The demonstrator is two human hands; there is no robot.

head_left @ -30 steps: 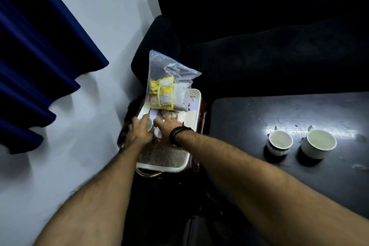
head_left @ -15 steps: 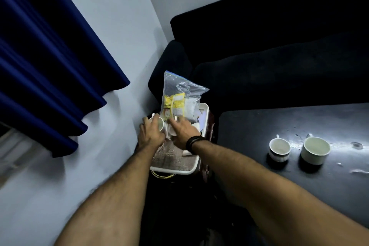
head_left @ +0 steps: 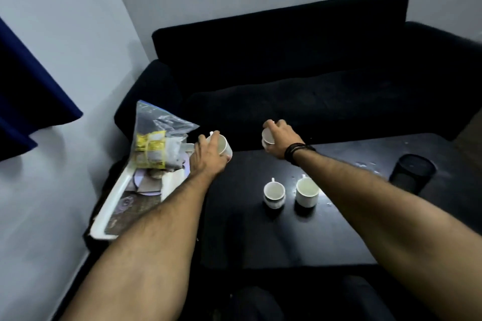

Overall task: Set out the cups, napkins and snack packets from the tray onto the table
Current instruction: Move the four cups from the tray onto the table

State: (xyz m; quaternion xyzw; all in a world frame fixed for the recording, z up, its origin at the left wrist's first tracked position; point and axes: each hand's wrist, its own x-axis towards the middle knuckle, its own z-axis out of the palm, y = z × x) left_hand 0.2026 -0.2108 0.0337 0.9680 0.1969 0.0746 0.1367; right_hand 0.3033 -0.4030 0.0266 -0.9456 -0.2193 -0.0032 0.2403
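My left hand [head_left: 208, 155] grips a white cup [head_left: 223, 144], tilted, above the table's left edge. My right hand [head_left: 280, 139] holds a second white cup [head_left: 268, 137] over the far edge of the black table [head_left: 242, 229]. Two more white cups stand upright on the table, a smaller one [head_left: 274, 191] and a larger one [head_left: 307, 190] side by side. Left of the table sits the white tray [head_left: 109, 214]. A clear plastic bag [head_left: 159, 143] with yellow snack packets leans on the tray's far end, above some white napkins [head_left: 156, 182].
A dark sofa [head_left: 300, 81] runs behind the table. A black cylindrical object [head_left: 412, 172] stands at the table's right side. A blue curtain [head_left: 23, 101] hangs at the left against the pale wall.
Both hands have lifted off the tray, each with a cup, and moved right over the table. The view has swung right.
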